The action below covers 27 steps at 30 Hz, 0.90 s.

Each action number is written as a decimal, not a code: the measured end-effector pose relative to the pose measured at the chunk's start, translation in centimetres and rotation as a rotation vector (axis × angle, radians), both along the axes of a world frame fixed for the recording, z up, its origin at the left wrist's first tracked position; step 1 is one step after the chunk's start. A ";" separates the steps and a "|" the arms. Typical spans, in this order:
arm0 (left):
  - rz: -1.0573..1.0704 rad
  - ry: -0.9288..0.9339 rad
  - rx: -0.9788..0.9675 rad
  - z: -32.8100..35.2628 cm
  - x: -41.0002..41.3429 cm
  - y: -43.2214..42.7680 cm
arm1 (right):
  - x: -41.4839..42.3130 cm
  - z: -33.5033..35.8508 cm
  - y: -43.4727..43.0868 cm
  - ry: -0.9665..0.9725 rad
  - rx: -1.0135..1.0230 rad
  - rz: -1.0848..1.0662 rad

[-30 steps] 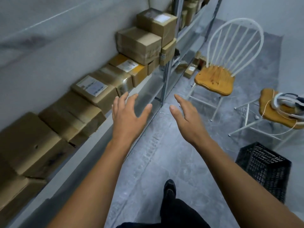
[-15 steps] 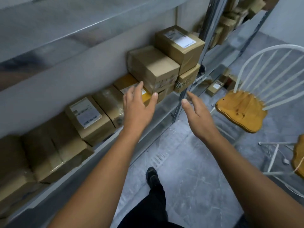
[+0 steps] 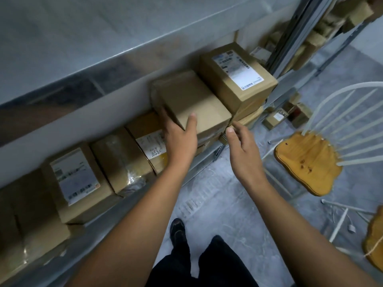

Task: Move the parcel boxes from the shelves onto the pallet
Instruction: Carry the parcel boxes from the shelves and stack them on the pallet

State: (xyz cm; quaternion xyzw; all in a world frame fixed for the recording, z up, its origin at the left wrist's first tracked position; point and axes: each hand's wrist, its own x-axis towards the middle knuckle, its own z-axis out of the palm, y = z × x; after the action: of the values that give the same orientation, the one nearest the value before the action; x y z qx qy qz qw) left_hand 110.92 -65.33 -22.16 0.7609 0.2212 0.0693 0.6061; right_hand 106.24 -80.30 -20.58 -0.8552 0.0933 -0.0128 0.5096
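**Desk:** What did the frame show, left to right?

**Photographer:** A row of parcels sat on the shelf (image 3: 107, 210), running up from the lower left of the frame, with a labelled parcel (image 3: 76, 183) among the first. At centre the person's left hand (image 3: 180, 137) gripped a plain box (image 3: 192, 100), thumb laid over its near top edge and fingers round its left side. That box rested on a yellow parcel (image 3: 149, 141) on the shelf and, by the look of it, was not yet lifted.

**Desk:** And the other hand?

**Photographer:** The right hand (image 3: 242, 141) was released, fingers loose, just beside the box's lower right corner. Whether the thumb touched the cardboard could not be told. Further right a second labelled box (image 3: 236, 75) stood against the plain one, and a chair (image 3: 306, 162) filled the right of the frame.

**Desk:** So which step was it?

**Photographer:** The pick-up, judging by the hands: one parcel chosen and half taken. The next move likely called for the right hand to close on the free corner. Then the box would need drawing towards the body, clear of its neighbour and the upper shelf (image 3: 124, 48). The pallet was nowhere in frame, so a turn away from the shelving would probably be needed.
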 end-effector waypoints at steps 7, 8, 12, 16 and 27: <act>0.023 -0.102 -0.094 -0.8 -1.3 1.3 | 2.2 -0.4 0.5 -0.009 0.114 0.035; 0.031 -0.112 -0.105 -0.6 -1.6 1.5 | 2.4 -0.2 0.5 -0.009 0.128 0.050; 0.056 -0.141 -0.123 0.1 -3.6 1.9 | 2.9 0.4 0.5 -0.014 0.135 0.146; 0.057 -0.199 -0.126 1.1 -6.5 1.7 | 2.3 0.8 0.1 -0.027 0.159 0.217; 0.344 -0.298 -0.059 1.8 -19.1 2.9 | -3.8 0.2 3.6 -0.028 0.274 0.698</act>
State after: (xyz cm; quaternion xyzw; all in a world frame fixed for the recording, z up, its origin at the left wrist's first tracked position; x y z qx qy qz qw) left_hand 91.81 -62.46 -20.39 0.6755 0.2575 0.2766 0.6332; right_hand 102.41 -76.67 -20.41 -0.7590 -0.2100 0.1626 0.5944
